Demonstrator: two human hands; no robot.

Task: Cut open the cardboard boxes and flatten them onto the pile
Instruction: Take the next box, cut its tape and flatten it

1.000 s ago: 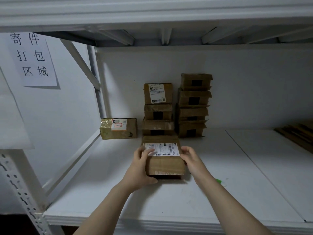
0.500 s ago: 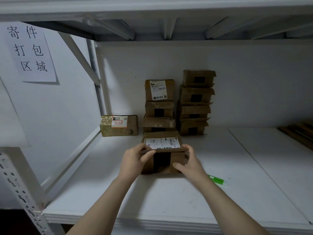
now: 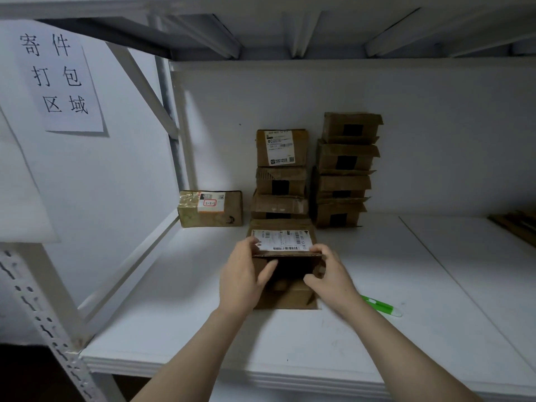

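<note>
- The left hand grips the left near corner of a small cardboard box. Its fingers curl over the top edge and its thumb lies across the open near end.
- The right hand grips the right near corner of the same box. Its fingertips are on the top edge and its thumb reaches in toward the dark opening.
- The box rests on the white shelf board, near the middle, with its open end facing the person. A white shipping label with barcodes covers most of its top, and a brown bottom flap lies flat on the board between the two hands.
- A green-and-white pen-shaped tool lies on the board just right of the right wrist. No hand touches it.
- Just beyond the held box, against the back wall, stands a stack of three boxes. The top one carries a printed label.
- To the right of that stack is a stack of four boxes, each with a dark strip on its near face and with loose flap edges.
- To the left of the three-box stack, a single taped box lies on its side by the shelf's upright. It bears a label with a red-outlined tag.
- At the far right edge of the board lies a pile of flattened cardboard, only partly in view.
- On the left wall hangs a paper sign with six handwritten Chinese characters.
</note>
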